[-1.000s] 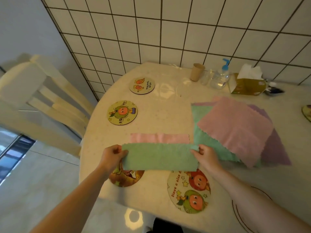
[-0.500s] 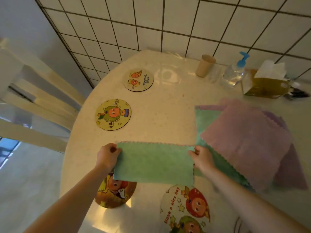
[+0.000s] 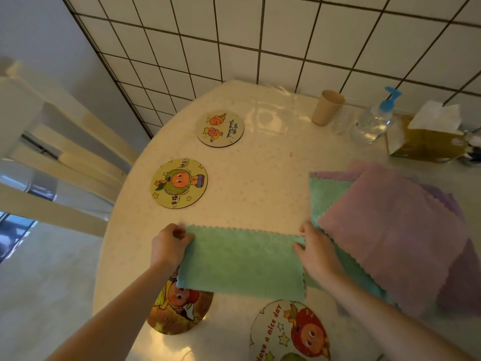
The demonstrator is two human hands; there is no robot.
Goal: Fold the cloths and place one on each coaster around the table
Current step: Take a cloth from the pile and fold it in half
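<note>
A folded green cloth (image 3: 242,261) lies flat on the round table (image 3: 260,178) in front of me. My left hand (image 3: 169,246) pinches its far left corner and my right hand (image 3: 316,252) pinches its far right corner. A stack of unfolded cloths lies to the right, a pink one (image 3: 393,238) on top, a green one (image 3: 322,194) and a purple one (image 3: 471,277) beneath. Several round cartoon coasters lie around the table edge: one far (image 3: 220,128), one to the left (image 3: 179,183), one partly under the green cloth (image 3: 179,311), one nearest me (image 3: 289,332).
A beige cup (image 3: 327,107), a clear pump bottle with a blue top (image 3: 372,120) and a tissue box (image 3: 426,138) stand at the back by the tiled wall. A pale wooden chair (image 3: 59,162) stands at the left of the table.
The far edge of the green cloth has moved away from me and now covers the pink strip seen one second ago. The view has tilted down and closer.
</note>
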